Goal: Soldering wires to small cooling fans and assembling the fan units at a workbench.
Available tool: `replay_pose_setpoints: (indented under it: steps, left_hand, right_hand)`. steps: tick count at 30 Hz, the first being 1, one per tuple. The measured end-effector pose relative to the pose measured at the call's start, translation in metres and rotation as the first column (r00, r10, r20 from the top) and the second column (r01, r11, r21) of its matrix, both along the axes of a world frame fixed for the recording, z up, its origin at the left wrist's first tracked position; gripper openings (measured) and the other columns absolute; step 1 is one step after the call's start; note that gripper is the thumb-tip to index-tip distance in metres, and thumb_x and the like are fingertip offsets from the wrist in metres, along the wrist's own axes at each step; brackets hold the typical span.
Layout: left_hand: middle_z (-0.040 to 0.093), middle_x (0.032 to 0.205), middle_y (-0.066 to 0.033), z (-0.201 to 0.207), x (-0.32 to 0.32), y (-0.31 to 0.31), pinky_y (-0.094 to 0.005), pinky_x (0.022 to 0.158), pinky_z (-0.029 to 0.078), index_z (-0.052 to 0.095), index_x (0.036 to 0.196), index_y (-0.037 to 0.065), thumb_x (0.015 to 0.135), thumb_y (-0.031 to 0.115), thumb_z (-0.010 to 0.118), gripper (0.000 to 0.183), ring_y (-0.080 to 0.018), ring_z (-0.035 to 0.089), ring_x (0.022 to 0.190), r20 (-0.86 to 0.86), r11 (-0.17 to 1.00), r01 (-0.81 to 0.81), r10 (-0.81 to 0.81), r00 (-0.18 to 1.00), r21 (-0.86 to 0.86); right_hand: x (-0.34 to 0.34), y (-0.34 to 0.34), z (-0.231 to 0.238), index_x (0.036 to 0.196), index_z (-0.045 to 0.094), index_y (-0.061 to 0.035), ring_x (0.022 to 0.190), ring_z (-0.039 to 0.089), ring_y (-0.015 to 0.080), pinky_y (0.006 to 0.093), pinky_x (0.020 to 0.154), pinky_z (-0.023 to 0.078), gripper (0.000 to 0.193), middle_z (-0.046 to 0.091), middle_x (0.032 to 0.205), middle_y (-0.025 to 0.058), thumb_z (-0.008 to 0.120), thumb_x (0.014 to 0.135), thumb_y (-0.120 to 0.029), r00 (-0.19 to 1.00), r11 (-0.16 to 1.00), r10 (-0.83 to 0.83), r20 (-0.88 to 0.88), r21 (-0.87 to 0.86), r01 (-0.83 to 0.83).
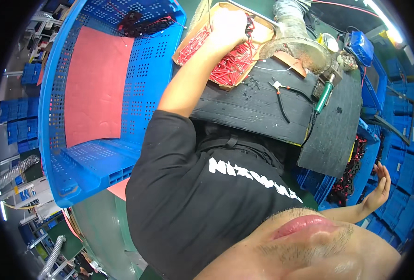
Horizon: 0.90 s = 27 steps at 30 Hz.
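Observation:
My left hand (229, 27) reaches over a cardboard tray (181, 52) full of short red wires (230, 67). Glare washes out its fingers; they look curled, with something dark and red (249, 29) beside them that I cannot make out. Out to the right, my right hand (378, 190) hangs in the air with fingers stretched and nothing in them. Close by it stands a blue crate (356, 168) with black and red cables (347, 182). On the black bench lie small black-handled pliers (278, 87). A green-handled soldering iron (324, 96) rests with its tip end at a metal holder (330, 76).
A large blue perforated crate (139, 88) with a pink sheet (97, 88) and a dark cable bundle (146, 24) stands on the left. Behind the bench, a duct hood (300, 51) and a blue packet (360, 48) sit near the iron. Stacked blue crates (405, 172) fill the far right.

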<state>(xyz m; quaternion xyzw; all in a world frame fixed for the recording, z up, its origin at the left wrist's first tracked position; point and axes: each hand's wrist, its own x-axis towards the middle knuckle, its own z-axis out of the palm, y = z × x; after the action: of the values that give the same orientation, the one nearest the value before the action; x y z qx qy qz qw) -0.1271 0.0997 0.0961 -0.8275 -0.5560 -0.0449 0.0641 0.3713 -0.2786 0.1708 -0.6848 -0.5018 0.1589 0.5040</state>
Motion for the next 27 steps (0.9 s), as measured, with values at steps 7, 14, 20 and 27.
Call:
replay_pose_setpoints:
  steps: [7, 14, 20, 27]
  left_hand:
    - [0.070, 0.106, -0.0177, 0.064, -0.030, -0.035, -0.0331, 0.083, 0.056, 0.050, 0.132, -0.001, 0.075, 0.018, 0.076, 0.066, -0.0268, 0.070, 0.099, 0.339, 0.980, 0.186, -0.197, 0.920, 0.066]
    - [0.074, 0.103, -0.0103, 0.045, -0.028, -0.054, -0.0316, 0.087, 0.054, 0.066, 0.114, -0.001, 0.078, 0.020, 0.084, 0.044, -0.0193, 0.070, 0.095, 0.970, 0.963, 0.213, 0.117, 0.211, -0.163]
    - [0.067, 0.116, -0.0110, 0.075, 0.038, -0.120, -0.0289, 0.091, 0.052, 0.058, 0.124, -0.001, 0.084, 0.012, 0.080, 0.047, -0.0151, 0.064, 0.101, 0.955, 0.873, 0.447, 0.272, -0.118, -0.193]
    - [0.059, 0.129, -0.0121, 0.068, 0.137, -0.177, -0.0323, 0.105, 0.046, 0.046, 0.135, -0.001, 0.086, 0.000, 0.074, 0.057, -0.0186, 0.059, 0.118, 0.911, 0.694, 0.717, 0.338, -0.235, -0.072]
  right_hand:
    - [-0.007, 0.020, -0.015, 0.123, 0.063, 0.0090, 0.112, 0.066, 0.0302, 0.0420, 0.105, 0.046, 0.036, 0.069, 0.120, 0.0224, 0.048, 0.102, -0.015, 0.997, 0.998, 0.063, -0.038, 0.027, -0.062]
    - [-0.037, 0.023, -0.030, 0.122, 0.062, 0.0114, 0.113, 0.065, 0.0326, 0.0433, 0.105, 0.046, 0.038, 0.067, 0.123, 0.0243, 0.047, 0.102, -0.018, 0.978, 0.984, 0.162, -0.129, 0.097, -0.150]
    - [-0.123, 0.058, -0.031, 0.112, 0.064, 0.0083, 0.110, 0.065, 0.0346, 0.0429, 0.098, 0.049, 0.036, 0.065, 0.119, 0.0254, 0.050, 0.098, -0.022, 0.835, 0.860, 0.499, -0.230, 0.246, -0.446]
    - [-0.201, 0.095, -0.046, 0.154, 0.028, 0.0050, 0.137, 0.047, 0.0268, 0.0413, 0.109, 0.040, 0.093, 0.045, 0.151, 0.0158, 0.069, 0.091, -0.049, 0.652, 0.826, 0.555, -0.516, 0.249, -0.506]
